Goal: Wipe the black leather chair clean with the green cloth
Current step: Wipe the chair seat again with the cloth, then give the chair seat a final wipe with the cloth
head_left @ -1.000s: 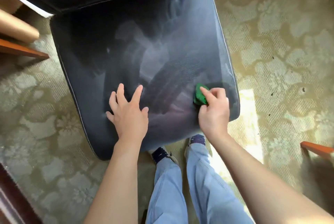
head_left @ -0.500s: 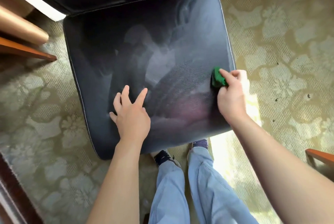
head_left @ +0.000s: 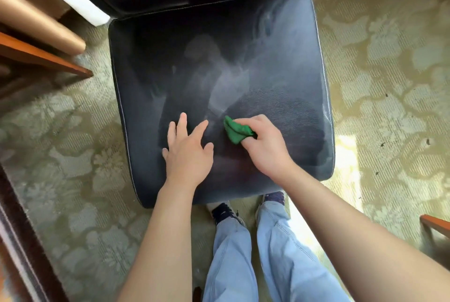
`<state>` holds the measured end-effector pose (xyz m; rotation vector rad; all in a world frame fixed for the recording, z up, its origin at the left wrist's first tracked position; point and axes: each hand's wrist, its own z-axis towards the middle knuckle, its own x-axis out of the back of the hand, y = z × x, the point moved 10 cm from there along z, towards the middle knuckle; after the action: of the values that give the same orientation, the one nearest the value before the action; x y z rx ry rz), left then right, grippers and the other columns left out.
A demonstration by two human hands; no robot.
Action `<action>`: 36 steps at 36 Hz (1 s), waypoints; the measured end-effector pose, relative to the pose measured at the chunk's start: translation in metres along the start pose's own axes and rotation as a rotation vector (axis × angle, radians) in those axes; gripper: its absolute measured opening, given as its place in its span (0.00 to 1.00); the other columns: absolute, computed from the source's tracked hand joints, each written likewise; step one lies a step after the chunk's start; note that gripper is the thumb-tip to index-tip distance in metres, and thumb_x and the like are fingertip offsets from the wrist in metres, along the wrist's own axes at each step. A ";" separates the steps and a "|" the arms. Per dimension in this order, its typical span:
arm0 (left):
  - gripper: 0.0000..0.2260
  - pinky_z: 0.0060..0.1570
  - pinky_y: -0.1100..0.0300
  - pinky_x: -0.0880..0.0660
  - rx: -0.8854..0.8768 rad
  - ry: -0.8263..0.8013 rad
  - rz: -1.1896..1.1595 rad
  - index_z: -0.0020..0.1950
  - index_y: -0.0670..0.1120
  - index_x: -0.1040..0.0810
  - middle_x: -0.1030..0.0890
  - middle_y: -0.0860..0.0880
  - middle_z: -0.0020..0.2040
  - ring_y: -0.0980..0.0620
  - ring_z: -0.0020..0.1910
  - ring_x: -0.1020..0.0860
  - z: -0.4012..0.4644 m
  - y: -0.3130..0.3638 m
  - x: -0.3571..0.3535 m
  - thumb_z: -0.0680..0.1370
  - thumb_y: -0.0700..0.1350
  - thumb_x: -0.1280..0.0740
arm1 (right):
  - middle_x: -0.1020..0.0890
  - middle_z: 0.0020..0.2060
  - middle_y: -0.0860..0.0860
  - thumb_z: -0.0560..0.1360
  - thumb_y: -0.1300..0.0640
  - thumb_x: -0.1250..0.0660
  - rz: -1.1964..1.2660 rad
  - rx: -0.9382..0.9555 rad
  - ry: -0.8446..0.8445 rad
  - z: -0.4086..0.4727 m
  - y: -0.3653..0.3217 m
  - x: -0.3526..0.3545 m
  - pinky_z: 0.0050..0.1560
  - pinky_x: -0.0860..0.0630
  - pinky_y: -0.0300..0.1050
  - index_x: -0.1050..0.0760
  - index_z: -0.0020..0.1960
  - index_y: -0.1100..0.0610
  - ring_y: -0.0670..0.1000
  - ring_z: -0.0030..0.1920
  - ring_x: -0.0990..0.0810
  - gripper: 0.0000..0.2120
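Green-gold floral carpet (head_left: 379,63) is covering the whole floor here, with the black leather chair (head_left: 243,63) sitting dead centre of the frame, its seat all hazy with pale smears. The left hand (head_left: 187,153) is lying flat on the lower middle of the seat, fingers spread wide. Just to its right, the right hand (head_left: 265,146) is gripping the bunched-up green cloth (head_left: 235,130) and pressing it onto the leather. Light blue jeans (head_left: 255,260) and dark shoes (head_left: 225,211) are showing at the bottom, wooden furniture legs (head_left: 46,55) poking in upper left.
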<state>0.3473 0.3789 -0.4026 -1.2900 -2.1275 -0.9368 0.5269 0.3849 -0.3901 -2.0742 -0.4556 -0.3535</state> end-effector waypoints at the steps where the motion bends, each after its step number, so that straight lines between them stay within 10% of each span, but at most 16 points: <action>1: 0.24 0.76 0.38 0.43 0.002 -0.010 -0.053 0.78 0.60 0.37 0.51 0.53 0.83 0.49 0.82 0.56 -0.002 0.002 0.003 0.82 0.50 0.37 | 0.24 0.49 0.45 0.69 0.70 0.37 0.045 -0.011 0.012 0.000 -0.005 0.006 0.49 0.37 0.21 0.19 0.58 0.50 0.37 0.48 0.27 0.23; 6: 0.17 0.67 0.60 0.32 -0.087 0.080 -0.378 0.69 0.53 0.24 0.24 0.55 0.69 0.55 0.68 0.27 -0.018 0.030 0.033 0.80 0.48 0.32 | 0.19 0.48 0.46 0.71 0.67 0.35 0.218 -0.027 0.017 -0.002 -0.032 0.024 0.52 0.23 0.41 0.21 0.56 0.48 0.41 0.47 0.21 0.19; 10: 0.07 0.58 0.56 0.21 -0.122 0.066 -0.685 0.56 0.55 0.19 0.16 0.58 0.53 0.60 0.53 0.18 -0.032 0.053 0.055 0.80 0.46 0.32 | 0.17 0.44 0.51 0.70 0.67 0.33 0.315 -0.007 -0.040 -0.008 -0.058 0.026 0.49 0.19 0.56 0.23 0.54 0.50 0.50 0.43 0.19 0.17; 16: 0.07 0.54 0.48 0.18 -0.133 0.101 -0.844 0.57 0.56 0.19 0.15 0.57 0.50 0.59 0.51 0.17 -0.050 0.062 0.094 0.81 0.48 0.34 | 0.15 0.50 0.48 0.72 0.59 0.31 0.402 0.029 -0.135 -0.017 -0.100 0.030 0.59 0.22 0.56 0.20 0.55 0.49 0.52 0.54 0.18 0.13; 28: 0.06 0.54 0.39 0.19 0.017 0.294 -1.003 0.51 0.55 0.20 0.15 0.51 0.47 0.49 0.50 0.16 -0.123 0.015 0.188 0.77 0.51 0.34 | 0.17 0.45 0.57 0.78 0.66 0.39 0.324 0.145 -0.380 -0.061 -0.232 0.012 0.45 0.19 0.44 0.22 0.52 0.62 0.50 0.44 0.17 0.08; 36: 0.06 0.53 0.47 0.21 0.243 0.571 -1.125 0.49 0.54 0.23 0.17 0.49 0.48 0.46 0.50 0.18 -0.232 -0.079 0.273 0.77 0.42 0.36 | 0.16 0.45 0.49 0.75 0.54 0.39 0.126 0.255 -0.449 -0.124 -0.340 -0.037 0.56 0.22 0.63 0.23 0.48 0.47 0.54 0.49 0.17 0.07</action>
<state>0.1673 0.3323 -0.0863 0.3999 -2.2723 -1.1753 0.3311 0.4355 -0.0878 -1.9136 -0.5970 0.2425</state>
